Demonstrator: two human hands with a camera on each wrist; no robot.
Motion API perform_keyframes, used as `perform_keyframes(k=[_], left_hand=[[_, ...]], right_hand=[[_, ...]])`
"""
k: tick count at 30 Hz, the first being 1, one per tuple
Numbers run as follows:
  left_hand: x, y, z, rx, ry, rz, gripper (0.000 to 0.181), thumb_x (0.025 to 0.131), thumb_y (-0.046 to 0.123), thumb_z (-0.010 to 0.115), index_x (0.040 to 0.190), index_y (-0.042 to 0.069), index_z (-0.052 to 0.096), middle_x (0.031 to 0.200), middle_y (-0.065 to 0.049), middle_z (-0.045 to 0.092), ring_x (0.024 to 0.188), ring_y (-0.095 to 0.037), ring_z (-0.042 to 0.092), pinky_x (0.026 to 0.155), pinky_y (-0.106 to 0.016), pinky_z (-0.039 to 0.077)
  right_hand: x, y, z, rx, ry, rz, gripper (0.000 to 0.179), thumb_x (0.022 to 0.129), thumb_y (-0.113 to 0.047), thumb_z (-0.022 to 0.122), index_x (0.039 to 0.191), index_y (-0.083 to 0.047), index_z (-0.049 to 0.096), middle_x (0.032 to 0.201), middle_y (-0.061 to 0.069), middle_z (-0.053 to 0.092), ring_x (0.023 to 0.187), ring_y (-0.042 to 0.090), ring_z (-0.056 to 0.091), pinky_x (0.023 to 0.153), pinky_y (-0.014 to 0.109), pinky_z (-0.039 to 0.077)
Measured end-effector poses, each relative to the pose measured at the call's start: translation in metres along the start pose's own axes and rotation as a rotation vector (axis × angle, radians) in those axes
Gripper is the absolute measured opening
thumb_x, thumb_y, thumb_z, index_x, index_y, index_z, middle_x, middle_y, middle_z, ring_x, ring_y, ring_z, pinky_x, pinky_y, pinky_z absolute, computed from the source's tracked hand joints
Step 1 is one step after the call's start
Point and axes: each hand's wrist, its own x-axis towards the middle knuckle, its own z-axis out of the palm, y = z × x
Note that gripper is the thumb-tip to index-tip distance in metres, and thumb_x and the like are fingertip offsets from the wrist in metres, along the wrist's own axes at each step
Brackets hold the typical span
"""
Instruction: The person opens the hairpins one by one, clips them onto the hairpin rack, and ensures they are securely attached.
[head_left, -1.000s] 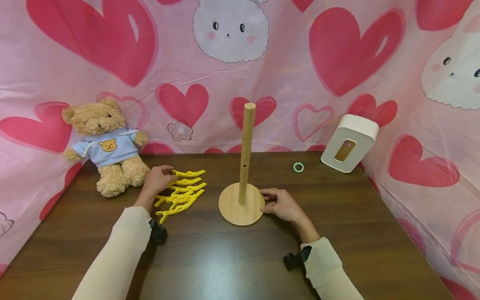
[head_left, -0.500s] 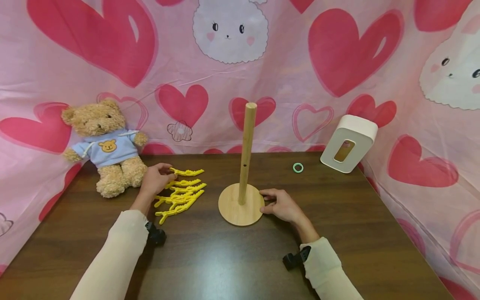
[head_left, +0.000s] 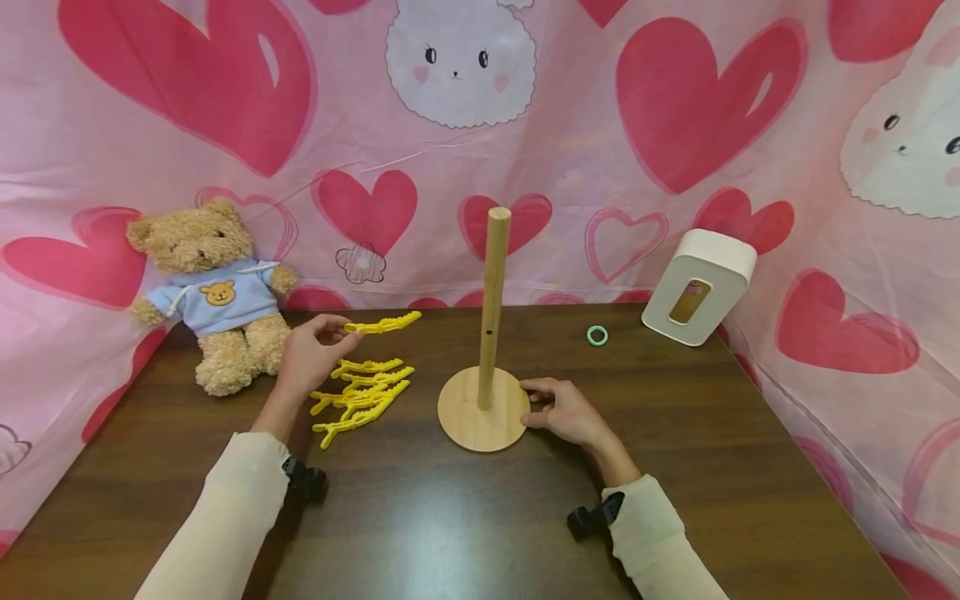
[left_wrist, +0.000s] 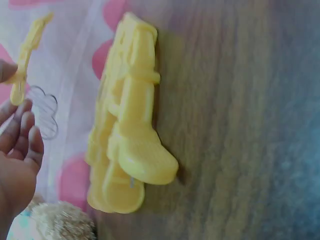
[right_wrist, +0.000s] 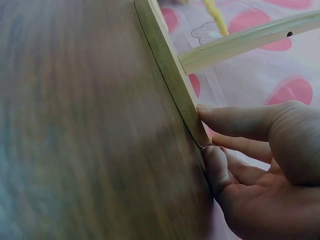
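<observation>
My left hand (head_left: 311,354) pinches a yellow alligator hair clip (head_left: 384,323) by one end between thumb and fingertips. The clip is raised over the table; the left wrist view shows this held clip (left_wrist: 29,50) in the air. Below and to its right, several more yellow hair clips (head_left: 363,400) lie in an overlapping row on the table. A wooden stand (head_left: 491,308), an upright pole on a round base, stands in the middle. My right hand (head_left: 566,412) grips the right edge of that base (right_wrist: 175,80), thumb and fingers at its rim.
A teddy bear (head_left: 217,292) in a blue top sits at the back left, just behind my left hand. A small mint-green ring (head_left: 597,335) lies right of the pole. Farther right, a white box with an oval slot (head_left: 701,283) leans against the pink cloth.
The left hand has lifted the farthest hair clip off the table, up and slightly to the right. My right hand and the stand have stayed in place.
</observation>
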Motion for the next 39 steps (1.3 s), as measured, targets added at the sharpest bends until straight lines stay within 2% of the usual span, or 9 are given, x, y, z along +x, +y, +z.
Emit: perform_keyframes(k=[4,11,14,18,24,31,39], left_hand=[[-0.005,0.010,0.000,-0.026,-0.019,0.059,0.049,0.091,0.044,0.075,0.115,0.001,0.069,0.099,-0.013,0.067,0.086,-0.025,0.060,0.068,-0.023,0.050],[-0.016,0.035,0.001,-0.060,-0.057,0.152,0.042,0.089,0.039,0.079,0.107,0.002,0.070,0.090,-0.009,0.067,0.079,-0.022,0.060,0.066,-0.022,0.050],[-0.020,0.045,0.001,-0.091,-0.095,0.199,0.036,0.089,0.032,0.080,0.105,0.002,0.069,0.088,-0.010,0.067,0.077,-0.022,0.061,0.066,-0.022,0.051],[-0.023,0.054,0.003,-0.139,-0.122,0.230,0.029,0.090,0.025,0.080,0.105,0.003,0.069,0.087,-0.009,0.066,0.076,-0.022,0.060,0.065,-0.023,0.052],[-0.025,0.061,0.006,-0.183,-0.126,0.260,0.028,0.095,0.025,0.075,0.115,0.006,0.072,0.096,-0.008,0.067,0.084,-0.021,0.060,0.070,-0.021,0.053],[-0.030,0.069,0.008,-0.224,-0.098,0.327,0.031,0.096,0.017,0.072,0.124,0.005,0.070,0.105,-0.012,0.066,0.093,-0.018,0.058,0.080,-0.016,0.051],[-0.034,0.076,0.008,-0.272,-0.089,0.342,0.025,0.089,0.010,0.080,0.111,0.002,0.073,0.092,-0.010,0.068,0.080,-0.015,0.064,0.071,-0.019,0.055]], right_hand=[[0.000,0.001,0.001,0.010,0.007,0.002,0.051,0.082,-0.001,0.080,0.130,0.008,0.064,0.126,0.022,0.063,0.107,0.032,0.061,0.084,0.034,0.050],[-0.004,0.003,0.001,0.016,0.024,-0.034,0.050,0.081,-0.003,0.080,0.127,0.007,0.065,0.121,0.020,0.065,0.102,0.028,0.061,0.081,0.032,0.050],[-0.005,0.002,0.001,0.023,0.022,-0.020,0.050,0.082,-0.004,0.080,0.128,0.007,0.065,0.121,0.020,0.065,0.103,0.029,0.061,0.081,0.033,0.049],[-0.004,0.004,0.001,0.037,0.019,0.005,0.051,0.082,-0.004,0.081,0.129,0.006,0.064,0.124,0.020,0.064,0.106,0.031,0.060,0.081,0.032,0.049],[-0.003,0.005,0.002,0.026,0.025,0.001,0.051,0.081,-0.004,0.082,0.129,0.006,0.065,0.124,0.020,0.065,0.104,0.030,0.061,0.078,0.030,0.049],[-0.003,0.005,0.001,0.012,0.013,-0.012,0.051,0.081,-0.004,0.082,0.128,0.006,0.065,0.125,0.021,0.064,0.104,0.030,0.061,0.079,0.032,0.049],[-0.004,0.005,0.000,0.033,0.014,-0.020,0.051,0.082,-0.003,0.081,0.129,0.008,0.064,0.127,0.022,0.063,0.105,0.032,0.061,0.079,0.032,0.050]])
